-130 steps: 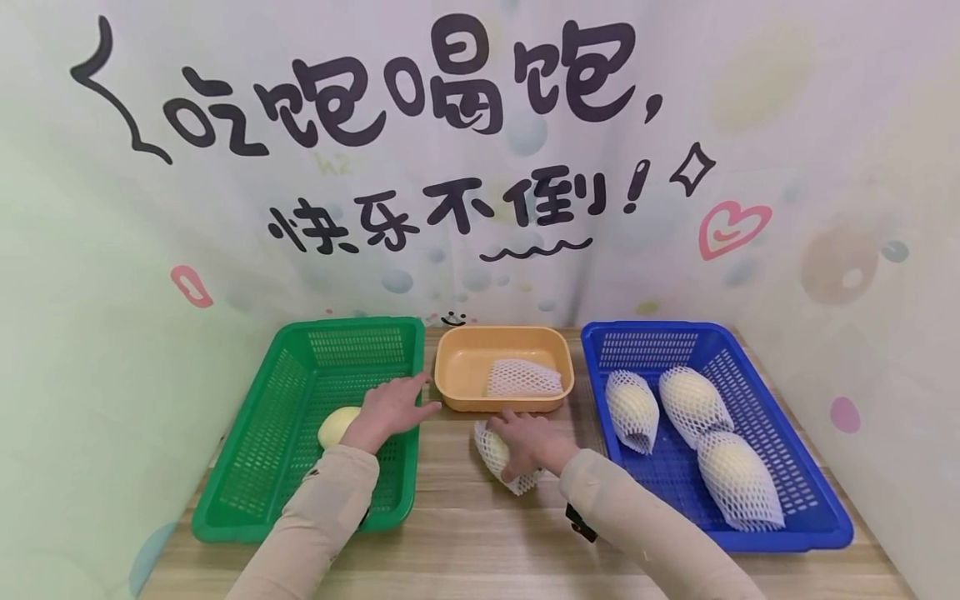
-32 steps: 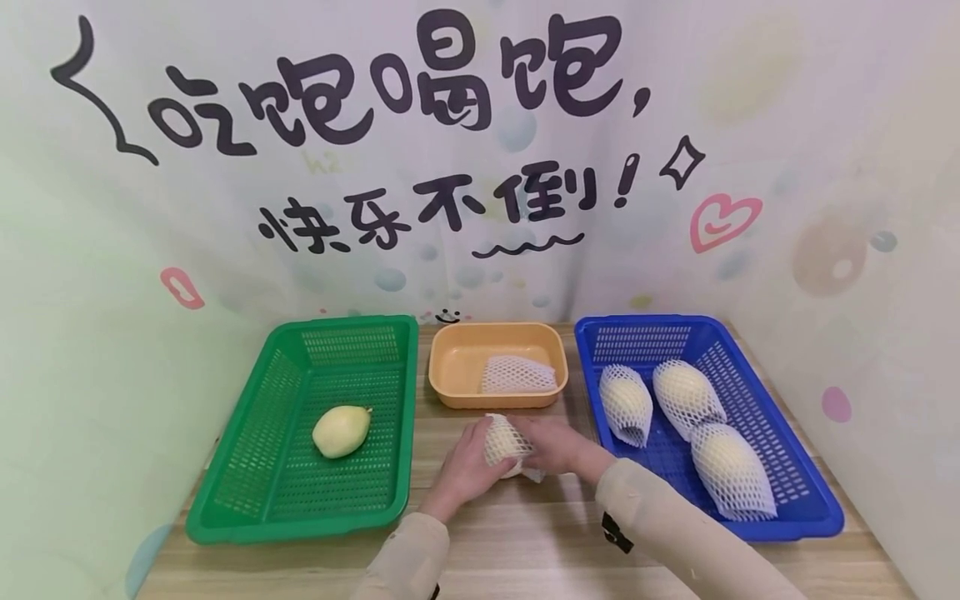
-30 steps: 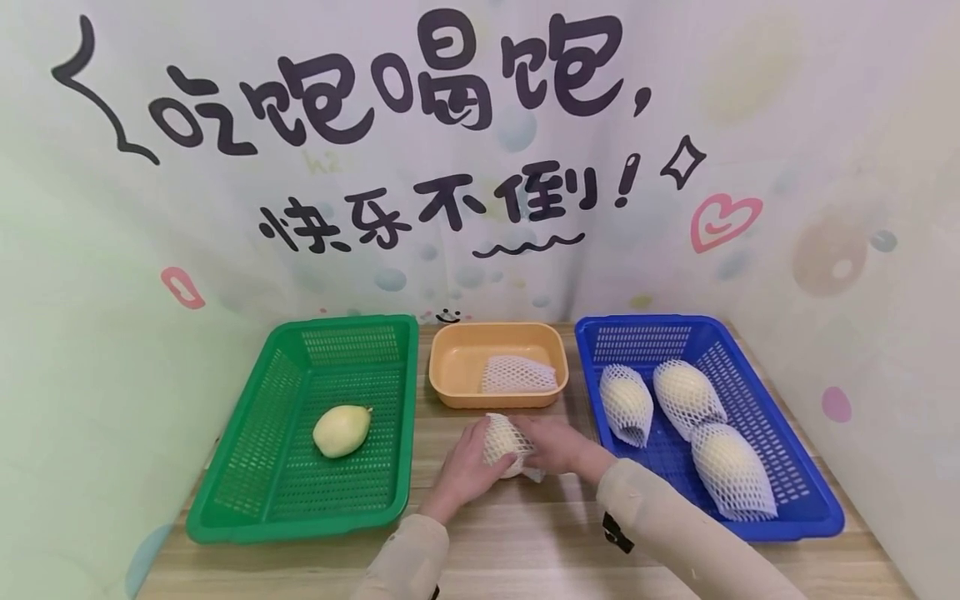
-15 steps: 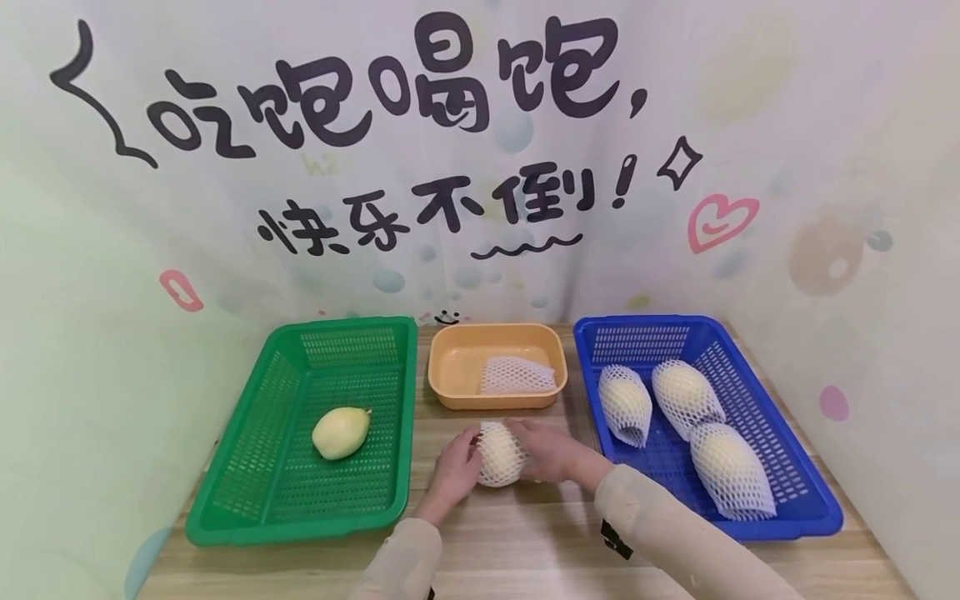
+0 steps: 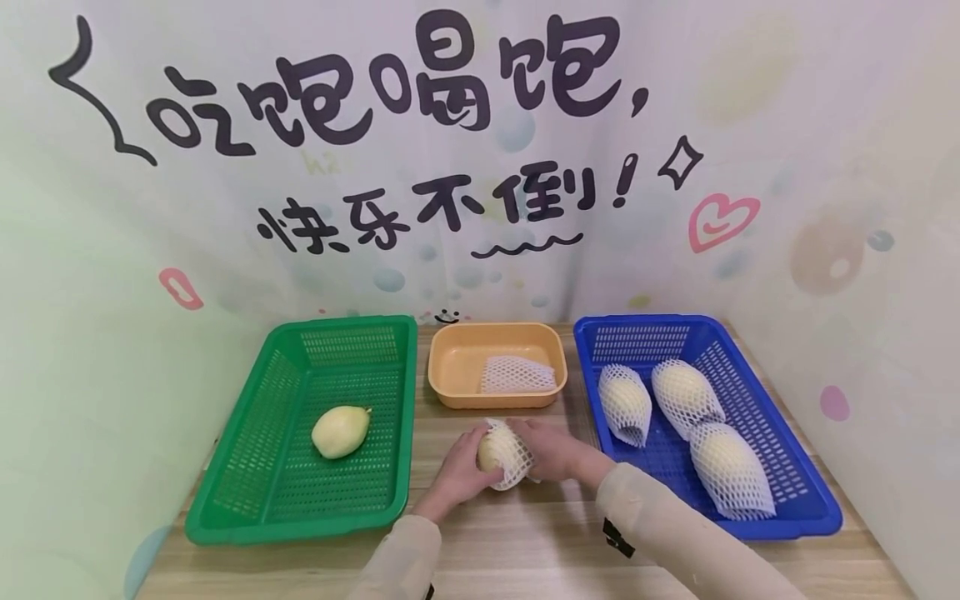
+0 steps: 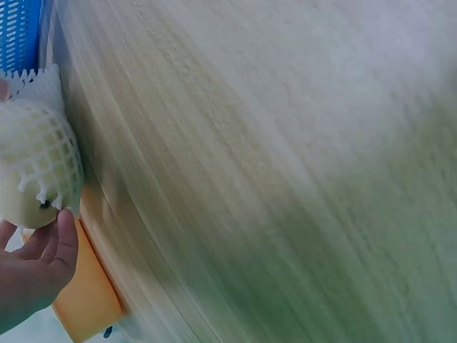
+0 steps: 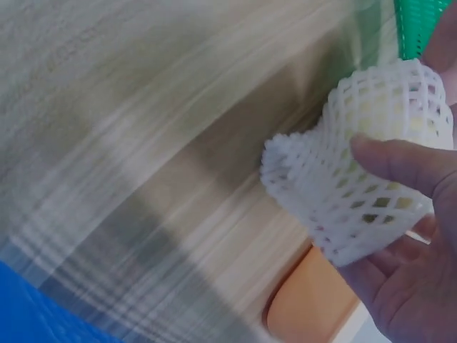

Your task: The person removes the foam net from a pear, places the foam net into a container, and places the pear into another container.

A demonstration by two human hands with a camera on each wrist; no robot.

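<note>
A pale yellow pear (image 5: 488, 452), partly covered by a white foam net sleeve (image 5: 515, 463), is held between both hands over the middle of the table. My left hand (image 5: 461, 469) curls round the pear's bare left end. In the left wrist view its fingertips (image 6: 66, 221) sit right at the net's edge, near a dark spot on the pear. My right hand (image 5: 553, 451) grips the sleeved side from the right. The right wrist view shows its thumb (image 7: 393, 161) lying across the net, whose loose end extends past the pear.
On the left, a green basket (image 5: 300, 534) holds one bare pear (image 5: 341, 432). An orange tray (image 5: 457, 401) at the back contains a flat foam net (image 5: 517, 375). To the right, a blue basket (image 5: 787, 527) holds three net-sleeved pears (image 5: 731, 467). A patterned curtain hangs behind.
The left hand has come from over the green basket to the pear on the table. Over the last half second, more of the pear's left end shows bare beside the net.
</note>
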